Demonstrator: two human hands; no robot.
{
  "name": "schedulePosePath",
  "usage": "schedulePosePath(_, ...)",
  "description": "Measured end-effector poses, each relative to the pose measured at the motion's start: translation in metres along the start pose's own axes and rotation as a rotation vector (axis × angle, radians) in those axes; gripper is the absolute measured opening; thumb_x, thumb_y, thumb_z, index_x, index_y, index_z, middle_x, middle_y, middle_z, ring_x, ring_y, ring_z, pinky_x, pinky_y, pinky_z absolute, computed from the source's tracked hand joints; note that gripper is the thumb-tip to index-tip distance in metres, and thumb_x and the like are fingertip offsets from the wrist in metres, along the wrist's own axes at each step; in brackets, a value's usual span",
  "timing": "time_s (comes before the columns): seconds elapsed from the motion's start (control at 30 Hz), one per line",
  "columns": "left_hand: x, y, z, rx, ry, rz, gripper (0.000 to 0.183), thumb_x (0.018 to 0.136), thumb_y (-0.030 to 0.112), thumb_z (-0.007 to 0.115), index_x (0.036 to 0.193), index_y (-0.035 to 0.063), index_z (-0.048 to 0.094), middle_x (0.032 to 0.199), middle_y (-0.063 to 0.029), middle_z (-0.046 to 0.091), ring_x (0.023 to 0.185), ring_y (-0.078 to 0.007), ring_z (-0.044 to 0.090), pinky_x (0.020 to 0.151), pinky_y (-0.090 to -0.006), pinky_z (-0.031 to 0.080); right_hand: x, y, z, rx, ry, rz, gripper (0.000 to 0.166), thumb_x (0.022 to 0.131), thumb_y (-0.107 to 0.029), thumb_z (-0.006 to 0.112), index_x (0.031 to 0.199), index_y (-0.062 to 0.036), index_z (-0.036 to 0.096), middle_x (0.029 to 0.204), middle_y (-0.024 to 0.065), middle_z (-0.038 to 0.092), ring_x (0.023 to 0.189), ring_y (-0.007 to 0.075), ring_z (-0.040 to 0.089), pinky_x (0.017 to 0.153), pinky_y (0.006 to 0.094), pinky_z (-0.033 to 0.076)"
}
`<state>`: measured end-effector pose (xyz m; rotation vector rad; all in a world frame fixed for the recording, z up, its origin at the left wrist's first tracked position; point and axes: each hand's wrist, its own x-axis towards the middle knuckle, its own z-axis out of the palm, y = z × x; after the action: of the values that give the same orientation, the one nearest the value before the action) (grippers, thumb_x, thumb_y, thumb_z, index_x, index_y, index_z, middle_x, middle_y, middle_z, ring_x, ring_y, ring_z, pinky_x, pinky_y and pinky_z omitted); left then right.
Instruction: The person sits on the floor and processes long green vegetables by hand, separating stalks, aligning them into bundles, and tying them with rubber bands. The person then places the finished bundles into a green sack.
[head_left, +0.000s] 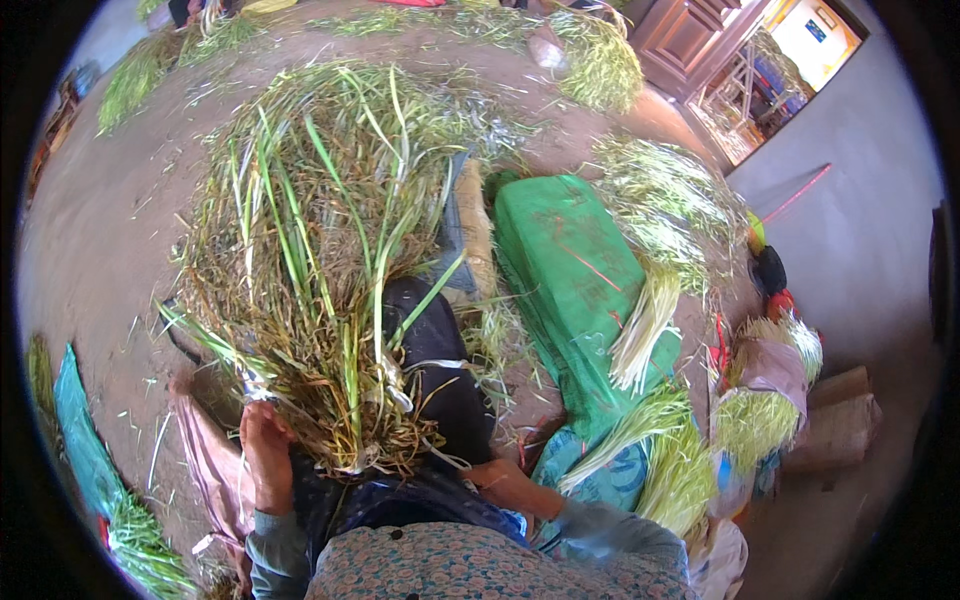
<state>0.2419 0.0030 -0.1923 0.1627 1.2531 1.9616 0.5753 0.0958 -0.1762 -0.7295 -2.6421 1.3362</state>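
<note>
A large heap of withered, brown-green long-leaved stalks (300, 217) lies across my lap and the floor before me. Several greener stalks (289, 255) lie on top of it. My left hand (267, 446) is at the heap's near left edge, its fingers curled beside some green leaves with a whitish end (256, 386). Whether it grips them is not plain. My right hand (499, 480) rests low at the right of my lap, near a thin pale strip (448, 455). Its fingertips are hidden, so any hold cannot be told. A dark-clothed leg (435, 352) shows beside the heap.
On my right lies a green woven sack (570, 232), with a bundle of pale stripped stalks (646, 330) on its edge. Yellow-green stalks (679, 465) lie nearer me. Further bundles (600, 64) lie near a wooden door (682, 41). A teal cloth (82, 427) is at far left.
</note>
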Motion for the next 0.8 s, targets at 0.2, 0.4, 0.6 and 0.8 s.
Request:
schedulePosePath(0.2,-0.006,0.003,0.005,0.012,0.034,-0.027,0.023,0.091,0.032,0.05,0.085,0.0098,0.051,0.066,0.0014,0.045,0.056,-0.0087,0.045,0.05,-0.0238,0.039,-0.006,0.009,0.004,-0.006,-0.074,-0.003,0.035,0.07,-0.002,0.052,0.104,-0.0038,0.06,0.086,0.0213,0.061,0.079,0.0383,0.059,0.066,0.0443,0.048)
schedulePosePath(0.4,-0.007,0.004,0.003,-0.002,0.049,-0.047,0.02,0.091,0.029,0.051,0.085,0.0101,0.05,0.064,0.0009,0.044,0.055,-0.0088,0.044,0.05,-0.023,0.039,-0.023,0.036,0.017,0.426,-0.138,0.035,0.035,0.068,0.001,0.049,0.102,0.0001,0.059,0.086,0.0236,0.06,0.082,0.0377,0.058,0.069,0.0435,0.047)
schedulePosePath(0.6,-0.003,0.004,0.0,-0.011,0.045,-0.066,0.017,0.091,0.025,0.051,0.083,0.0101,0.048,0.063,0.0002,0.044,0.053,-0.0092,0.043,0.048,-0.0228,0.039,-0.023,0.052,0.025,0.17,-0.29,0.006,0.019,0.068,-0.002,0.051,0.085,0.0016,0.059,0.077,0.0221,0.06,0.077,0.0393,0.058,0.066,0.0453,0.046)
schedulePosePath(0.8,0.001,0.004,-0.003,-0.046,0.06,-0.079,0.015,0.091,0.022,0.05,0.086,0.0081,0.049,0.061,-0.0008,0.045,0.049,-0.0098,0.044,0.044,-0.0231,0.04,-0.015,0.015,0.007,-0.176,-0.427,0.11,0.008,0.07,-0.006,0.055,0.075,0.0004,0.056,0.07,0.0185,0.058,0.071,0.0346,0.06,0.058,0.0413,0.049)
